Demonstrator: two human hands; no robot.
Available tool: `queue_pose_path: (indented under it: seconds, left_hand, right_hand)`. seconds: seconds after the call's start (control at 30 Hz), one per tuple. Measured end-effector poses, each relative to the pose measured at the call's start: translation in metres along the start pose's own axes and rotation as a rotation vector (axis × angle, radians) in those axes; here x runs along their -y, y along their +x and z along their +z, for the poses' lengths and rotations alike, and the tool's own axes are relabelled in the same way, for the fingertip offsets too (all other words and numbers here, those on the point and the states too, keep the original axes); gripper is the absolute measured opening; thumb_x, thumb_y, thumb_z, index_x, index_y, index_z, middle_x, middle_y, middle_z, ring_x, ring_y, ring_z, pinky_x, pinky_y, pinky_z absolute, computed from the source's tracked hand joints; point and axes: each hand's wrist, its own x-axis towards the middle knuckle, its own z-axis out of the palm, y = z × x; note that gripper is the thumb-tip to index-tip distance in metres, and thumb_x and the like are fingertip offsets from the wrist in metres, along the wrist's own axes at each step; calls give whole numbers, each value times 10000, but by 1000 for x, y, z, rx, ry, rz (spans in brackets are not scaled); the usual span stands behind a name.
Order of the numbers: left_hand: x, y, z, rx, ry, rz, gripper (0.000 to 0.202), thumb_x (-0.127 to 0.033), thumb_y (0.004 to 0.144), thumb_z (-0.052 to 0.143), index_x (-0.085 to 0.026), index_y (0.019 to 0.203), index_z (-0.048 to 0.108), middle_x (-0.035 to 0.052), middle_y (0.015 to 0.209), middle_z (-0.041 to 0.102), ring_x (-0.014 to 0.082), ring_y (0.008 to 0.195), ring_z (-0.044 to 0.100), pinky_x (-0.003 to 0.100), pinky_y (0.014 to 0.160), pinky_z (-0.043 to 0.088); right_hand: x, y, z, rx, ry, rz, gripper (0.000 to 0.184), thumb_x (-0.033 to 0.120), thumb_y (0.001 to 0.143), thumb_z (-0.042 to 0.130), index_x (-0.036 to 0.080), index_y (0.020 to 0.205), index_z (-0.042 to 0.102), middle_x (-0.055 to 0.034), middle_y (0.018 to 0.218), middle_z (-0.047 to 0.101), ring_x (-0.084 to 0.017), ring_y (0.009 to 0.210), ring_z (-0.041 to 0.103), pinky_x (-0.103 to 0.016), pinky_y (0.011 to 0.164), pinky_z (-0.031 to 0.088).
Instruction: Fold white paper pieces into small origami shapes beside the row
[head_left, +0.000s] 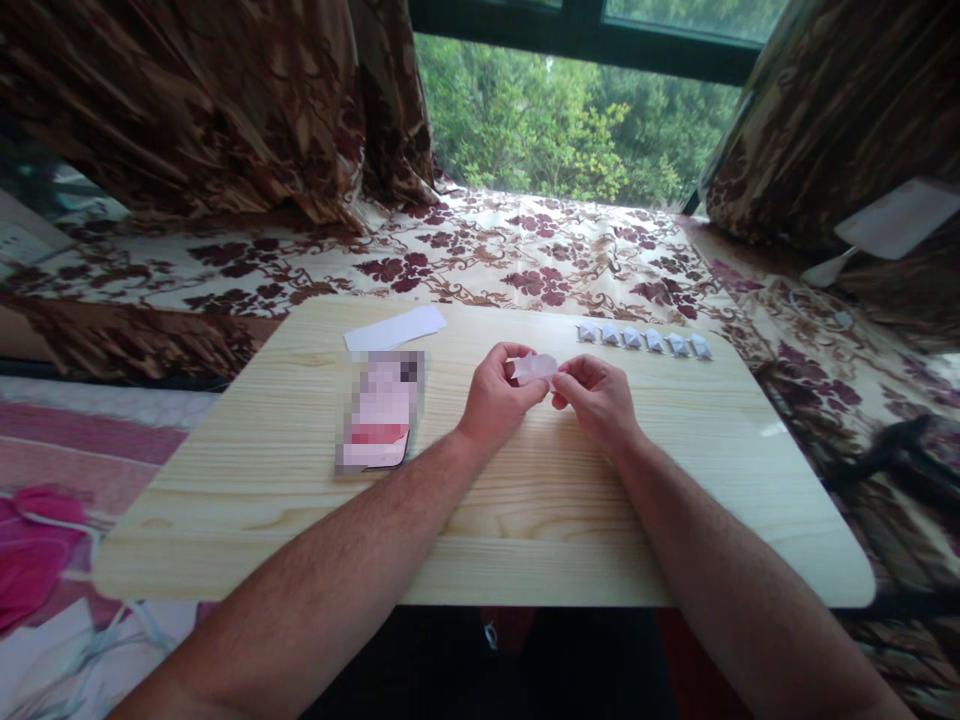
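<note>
A small piece of folded white paper [534, 367] is held up over the middle of the table. My left hand [504, 388] pinches it between thumb and fingers from the left. At its right end, my right hand [596, 392] has thumb and fingertips closed on the paper's edge. Beyond my right hand, several small folded paper stars [632, 339] lie in a row near the far right edge. White paper strips [395, 328] lie overlapped at the far left of the table.
A pale wooden table [300, 540] carries everything. A phone [382, 410], partly pixelated, lies left of my left hand. Behind the table is a ledge with floral cloth [495, 255], below a window between curtains. A white lamp-like object [900, 220] stands at right.
</note>
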Motion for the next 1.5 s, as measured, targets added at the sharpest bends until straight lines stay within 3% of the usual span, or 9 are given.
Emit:
queue_pose_path:
  seconds: [0.57,1.17,1.5]
  left_hand:
    - [1,-1,-2,0,44,47,359,-209,683,745,-176,994,569,-16,721,650,119,593,605,219,539,446]
    - [11,4,-5,-3,21,18,372,-188,642,753,-173,970,579,-3,756,645,107,624,589,226,587,465]
    - [10,3,-9,86,44,-15,351,-200,672,738,-172,984,580,-6,750,636,108,621,592,230,589,477]
  right_hand:
    - [1,-2,1,60,-67,-6,130,269,763,664,147,736,631,4,564,642,-99,492,560,-208,485,403]
    - [0,-3,-1,102,-99,23,167,293,757,675,161,686,602,-1,561,632,-106,501,552,-224,504,403]
    - [-2,-3,-3,122,-116,21,154,299,739,682,156,722,627,8,562,627,-111,497,555,-223,489,397]
